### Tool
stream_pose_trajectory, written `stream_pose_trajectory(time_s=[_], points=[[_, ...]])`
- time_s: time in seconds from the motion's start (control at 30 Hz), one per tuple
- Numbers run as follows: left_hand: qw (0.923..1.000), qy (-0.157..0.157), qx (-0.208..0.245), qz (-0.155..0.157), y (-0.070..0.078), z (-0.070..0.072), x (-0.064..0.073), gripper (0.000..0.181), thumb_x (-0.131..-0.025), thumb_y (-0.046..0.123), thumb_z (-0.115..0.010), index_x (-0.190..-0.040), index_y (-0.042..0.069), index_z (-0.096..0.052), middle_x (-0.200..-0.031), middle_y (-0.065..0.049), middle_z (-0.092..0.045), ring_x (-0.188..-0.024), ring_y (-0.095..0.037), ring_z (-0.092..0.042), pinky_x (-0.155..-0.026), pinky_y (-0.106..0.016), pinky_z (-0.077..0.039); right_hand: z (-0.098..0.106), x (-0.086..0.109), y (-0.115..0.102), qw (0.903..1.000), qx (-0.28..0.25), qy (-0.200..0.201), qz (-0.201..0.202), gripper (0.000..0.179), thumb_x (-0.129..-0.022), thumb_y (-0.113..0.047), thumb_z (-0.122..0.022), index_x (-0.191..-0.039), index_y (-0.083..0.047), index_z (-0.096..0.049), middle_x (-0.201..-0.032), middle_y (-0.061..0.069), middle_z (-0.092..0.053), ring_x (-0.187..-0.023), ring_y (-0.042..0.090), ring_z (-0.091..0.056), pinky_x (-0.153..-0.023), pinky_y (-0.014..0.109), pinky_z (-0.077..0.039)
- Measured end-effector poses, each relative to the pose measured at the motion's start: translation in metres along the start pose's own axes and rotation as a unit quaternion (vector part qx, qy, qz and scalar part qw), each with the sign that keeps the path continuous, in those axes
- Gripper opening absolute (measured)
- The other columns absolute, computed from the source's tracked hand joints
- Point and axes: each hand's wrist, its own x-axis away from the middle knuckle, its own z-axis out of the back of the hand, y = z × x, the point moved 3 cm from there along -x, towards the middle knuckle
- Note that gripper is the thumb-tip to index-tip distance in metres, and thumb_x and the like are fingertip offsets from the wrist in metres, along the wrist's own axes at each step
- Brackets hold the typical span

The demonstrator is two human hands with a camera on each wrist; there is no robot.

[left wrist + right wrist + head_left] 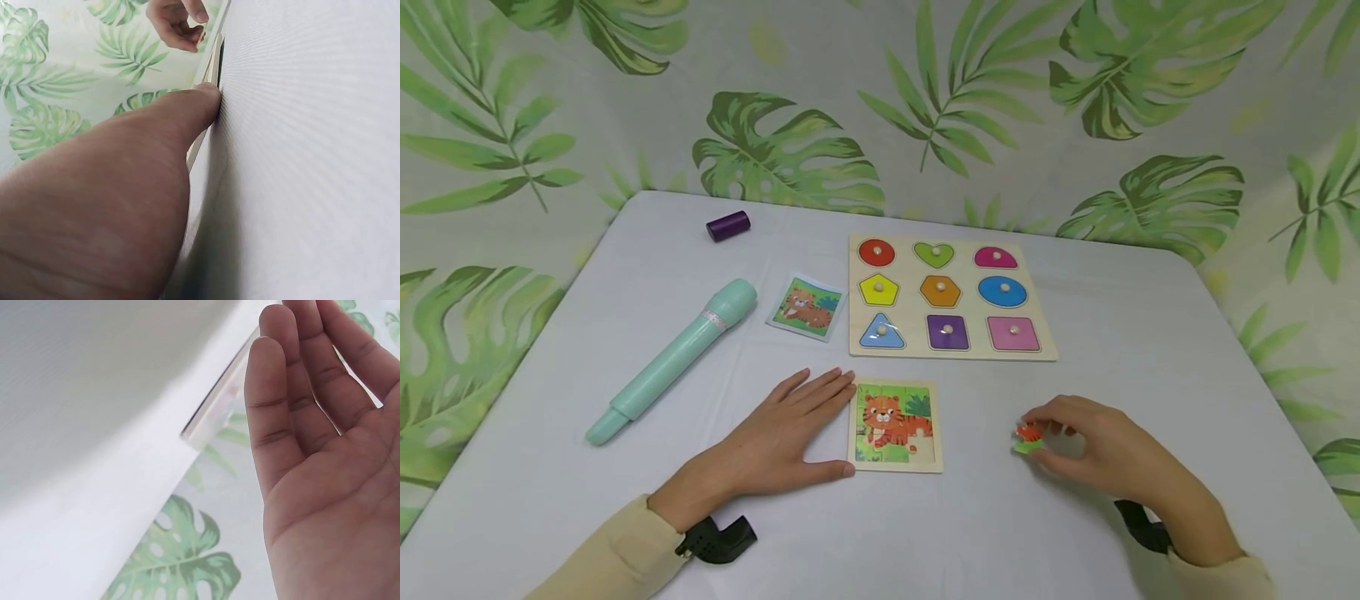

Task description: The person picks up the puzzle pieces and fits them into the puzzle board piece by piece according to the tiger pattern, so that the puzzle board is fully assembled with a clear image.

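Note:
A small tiger jigsaw puzzle [891, 421] lies in its wooden frame at the middle of the table, with a bare gap at its lower right. My left hand [778, 437] rests flat beside it, fingertips and thumb touching the frame's left edge; the left wrist view shows the thumb [203, 100] against that edge. To the right of the frame, my right hand [1097, 442] pinches a jigsaw piece [1027, 439] with orange and green print between thumb and fingers. In the right wrist view the fingers of the right hand [331, 444] are bent, and the piece is hidden.
Behind the puzzle lies a wooden shape board [953, 308] with knobbed coloured shapes. A tiger picture card [807, 307] sits left of it. Farther left are a mint-green tube-shaped object [673, 362] and a dark purple cylinder [728, 226]. Leaf-patterned cloth [820, 158] hangs behind the white table.

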Motion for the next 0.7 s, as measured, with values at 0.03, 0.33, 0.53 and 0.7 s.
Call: stream_pose_trajectory(time_s=[0.03,0.33,0.53,0.7], points=[[1.0000,0.000,0.000,-0.001,0.000,0.000,0.000,0.096,-0.091,0.064,-0.066,-0.163,0.011,-0.031,-0.171,-0.001,-0.026,-0.159,-0.020,-0.019,-0.130,-0.049,-0.011,0.000,-0.002,-0.001,1.0000,0.000,-0.002,-0.001,0.043,-0.075,-0.018,-0.092,-0.113,-0.023,-0.074,-0.099,-0.022,-0.064,-0.086,0.001,-0.059,-0.073,0.024,-0.058],[1.0000,0.000,0.000,0.001,0.000,-0.001,0.000,0.096,-0.091,0.064,-0.066,-0.163,0.011,-0.031,-0.171,-0.001,-0.026,-0.160,-0.020,-0.019,-0.130,-0.049,-0.011,-0.002,-0.019,-0.014,0.9997,-0.005,-0.021,-0.006,0.039,-0.077,-0.019,-0.091,-0.111,-0.023,-0.075,-0.101,-0.020,-0.066,-0.087,0.003,-0.060,-0.074,0.025,-0.059],[1.0000,0.000,0.000,0.001,0.000,-0.002,0.000,0.096,-0.090,0.065,-0.066,-0.163,0.012,-0.031,-0.171,-0.001,-0.027,-0.160,-0.020,-0.018,-0.130,-0.049,-0.011,-0.003,-0.031,-0.022,0.9996,-0.011,-0.027,0.003,0.040,-0.077,-0.021,-0.091,-0.113,-0.022,-0.075,-0.102,-0.020,-0.067,-0.088,0.005,-0.061,-0.074,0.026,-0.059],[1.0000,0.000,-0.003,0.000,-0.001,-0.002,0.000,0.097,-0.091,0.065,-0.065,-0.163,0.012,-0.030,-0.171,0.000,-0.026,-0.160,-0.020,-0.018,-0.130,-0.049,-0.011,-0.005,-0.040,-0.029,0.9988,-0.025,-0.042,0.000,0.040,-0.079,-0.022,-0.090,-0.116,-0.024,-0.075,-0.105,-0.019,-0.068,-0.089,0.007,-0.062,-0.075,0.027,-0.060]])
